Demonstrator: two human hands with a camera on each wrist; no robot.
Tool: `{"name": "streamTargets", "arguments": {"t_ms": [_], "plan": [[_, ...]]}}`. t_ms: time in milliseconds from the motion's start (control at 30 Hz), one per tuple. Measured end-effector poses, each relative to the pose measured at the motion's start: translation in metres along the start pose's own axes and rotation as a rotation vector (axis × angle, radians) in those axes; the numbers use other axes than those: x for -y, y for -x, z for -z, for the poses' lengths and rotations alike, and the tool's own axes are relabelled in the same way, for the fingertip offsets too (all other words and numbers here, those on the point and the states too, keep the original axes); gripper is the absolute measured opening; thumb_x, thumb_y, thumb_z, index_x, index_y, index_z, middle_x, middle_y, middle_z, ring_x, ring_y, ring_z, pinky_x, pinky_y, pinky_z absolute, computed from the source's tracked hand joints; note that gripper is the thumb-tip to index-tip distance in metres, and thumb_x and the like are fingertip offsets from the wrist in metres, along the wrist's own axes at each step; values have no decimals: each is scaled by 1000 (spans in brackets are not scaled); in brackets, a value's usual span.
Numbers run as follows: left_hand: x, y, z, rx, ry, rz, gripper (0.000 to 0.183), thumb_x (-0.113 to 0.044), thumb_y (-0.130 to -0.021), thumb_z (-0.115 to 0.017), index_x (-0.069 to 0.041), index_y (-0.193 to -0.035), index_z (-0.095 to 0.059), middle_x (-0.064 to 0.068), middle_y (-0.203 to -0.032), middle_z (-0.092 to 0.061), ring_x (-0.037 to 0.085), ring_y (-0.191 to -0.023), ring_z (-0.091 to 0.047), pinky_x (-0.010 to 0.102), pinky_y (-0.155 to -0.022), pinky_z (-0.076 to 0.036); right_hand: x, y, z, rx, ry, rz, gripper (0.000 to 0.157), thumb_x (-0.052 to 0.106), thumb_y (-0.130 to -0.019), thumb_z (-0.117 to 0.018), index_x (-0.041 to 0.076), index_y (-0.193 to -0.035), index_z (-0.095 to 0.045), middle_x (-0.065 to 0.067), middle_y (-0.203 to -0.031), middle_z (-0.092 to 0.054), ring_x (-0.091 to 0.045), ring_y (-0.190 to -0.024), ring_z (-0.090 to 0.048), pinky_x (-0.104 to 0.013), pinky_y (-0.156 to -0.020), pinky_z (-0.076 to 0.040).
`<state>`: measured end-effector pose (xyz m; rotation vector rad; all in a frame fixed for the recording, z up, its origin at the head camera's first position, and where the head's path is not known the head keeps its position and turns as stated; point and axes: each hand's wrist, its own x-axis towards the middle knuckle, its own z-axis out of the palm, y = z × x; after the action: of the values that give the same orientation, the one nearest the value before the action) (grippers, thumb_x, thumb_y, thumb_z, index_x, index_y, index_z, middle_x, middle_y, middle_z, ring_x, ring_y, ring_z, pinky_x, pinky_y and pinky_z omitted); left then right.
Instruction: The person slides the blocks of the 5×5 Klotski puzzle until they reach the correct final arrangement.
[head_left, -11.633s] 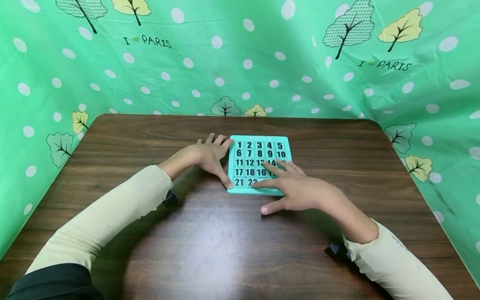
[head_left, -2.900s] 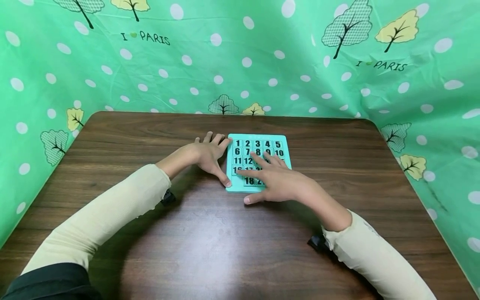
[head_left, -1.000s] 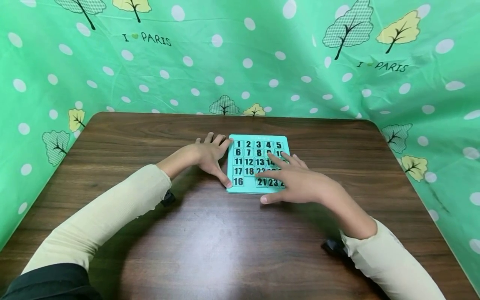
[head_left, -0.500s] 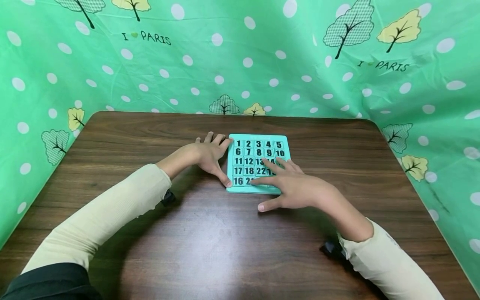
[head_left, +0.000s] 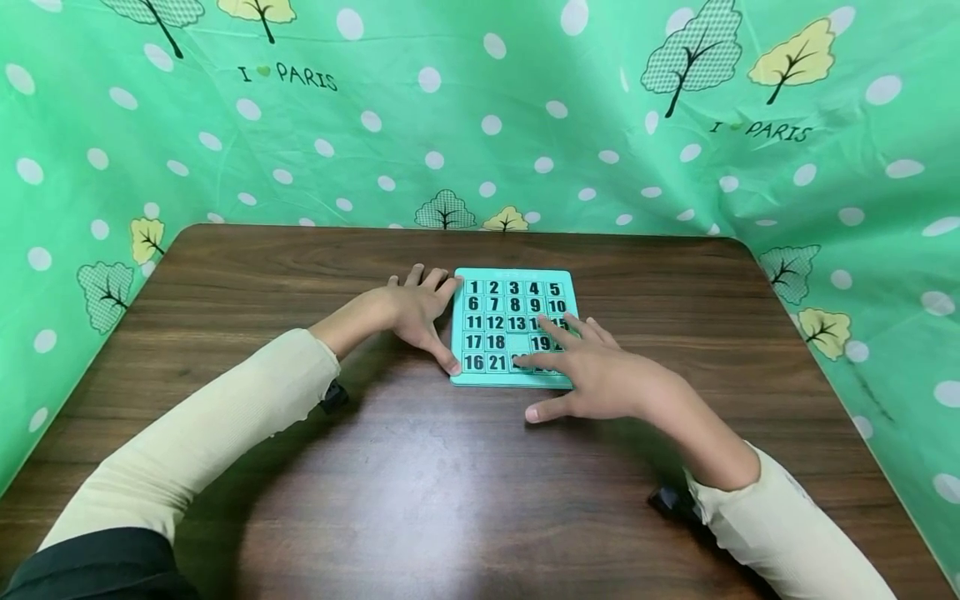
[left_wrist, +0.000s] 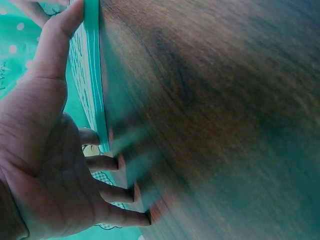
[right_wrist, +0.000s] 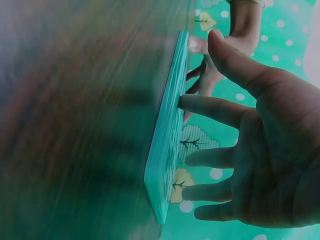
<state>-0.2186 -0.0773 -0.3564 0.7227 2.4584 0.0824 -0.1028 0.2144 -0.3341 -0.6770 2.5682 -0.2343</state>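
A turquoise sliding number puzzle (head_left: 516,322) lies flat on the table, with black-numbered tiles in rows. One slot (head_left: 517,342) in its fourth row is bare, between tiles 18 and 19. My left hand (head_left: 422,317) spreads along the left edge, its thumb at the near corner; in the left wrist view the thumb touches the puzzle's side (left_wrist: 92,75). My right hand (head_left: 603,375) reaches over from the right with extended index finger on a bottom-row tile just below the bare slot. The right wrist view shows that fingertip (right_wrist: 184,101) on the puzzle's face. The right hand hides some lower-right tiles.
The dark wooden table (head_left: 360,500) extends around the puzzle on all sides. A green dotted cloth (head_left: 480,100) with printed trees hangs behind and beside it. Black wrist devices sit under both sleeves.
Tile 21 has slid left beside 16. Tile 22 has left the fourth row, where a bare slot now shows; my right index has shifted slightly right. My left hand has stayed put.
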Motion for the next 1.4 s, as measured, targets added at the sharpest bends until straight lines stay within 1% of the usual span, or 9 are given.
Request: {"name": "streamTargets", "arguments": {"t_ms": [133, 300, 500, 733, 833, 1000, 1067, 1167, 1400], "plan": [[-1, 1, 0, 2, -4, 1, 158, -87, -76, -88, -19, -183, 6, 16, -191, 6, 57, -174, 12, 83, -135, -7, 3, 2, 0, -12, 0, 14, 76, 70, -100, -75, 32, -165, -61, -23, -189, -16, -61, -173, -8, -81, -136, -7], [-1, 1, -1, -10, -1, -3, 158, -87, -74, -89, -20, -183, 4, 15, -191, 4, 57, -174, 10, 83, -135, -8, 5, -9, 2, -62, 2, 18, 79, 67, -101, -77, 32, -169, -55, -23, -189, -15, -60, -173, -7, -80, -137, -6], [1, -1, -2, -16, -7, -3, 157, -87, -75, -88, -19, -183, 4, 16, -191, 4, 58, -174, 9, 84, -135, -8, 10, -22, 4, -27, -1, 19, 78, 69, -100, -75, 39, -169, -54, -21, -190, -12, -60, -174, -4, -79, -138, -5], [0, 1, -1, -4, -4, 1, 157, -87, -76, -87, -20, -183, 6, 15, -191, 6, 57, -174, 10, 84, -135, -7, -1, -13, 8, -26, -15, -28, 73, 67, -100, -78, 35, -164, -61, -24, -189, -16, -62, -173, -5, -80, -137, -4], [0, 1, 0, 0, 2, -2, 159, -88, -75, -87, -20, -183, 7, 15, -191, 7, 57, -174, 11, 84, -135, -7, -5, -12, 8, -39, -26, -27, 75, 66, -100, -78, 33, -165, -61, -24, -189, -15, -63, -173, -5, -80, -137, -3], [5, -11, -5, -4, 1, -5, 167, -96, -67, -86, -21, -183, 7, 14, -191, 7, 58, -174, 12, 86, -133, -7, 0, -21, 6, -55, -24, -5, 79, 66, -99, -79, 37, -169, -55, -21, -190, -10, -59, -174, -3, -79, -138, -2], [10, -19, -10, -14, -16, 4, 170, -100, -63, -84, -22, -183, 8, 12, -192, 7, 58, -174, 12, 87, -132, -7, 3, -26, 5, -53, -11, 7, 80, 67, -99, -79, 39, -169, -54, -20, -191, -9, -59, -174, -3, -79, -138, -3], [12, -22, -12, -12, -21, 13, 170, -101, -62, -83, -24, -183, 9, 11, -192, 8, 56, -174, 13, 87, -132, -7, 7, -31, 5, -36, 0, 13, 80, 69, -99, -77, 40, -169, -53, -20, -191, -9, -58, -175, -3, -80, -137, -5], [3, -5, -3, -3, 2, -2, 164, -94, -69, -86, -20, -183, 7, 15, -191, 7, 57, -174, 13, 85, -134, -7, -2, -22, 9, -18, 7, -40, 76, 69, -99, -77, 38, -166, -58, -23, -189, -15, -63, -173, -5, -81, -137, -4]]}}
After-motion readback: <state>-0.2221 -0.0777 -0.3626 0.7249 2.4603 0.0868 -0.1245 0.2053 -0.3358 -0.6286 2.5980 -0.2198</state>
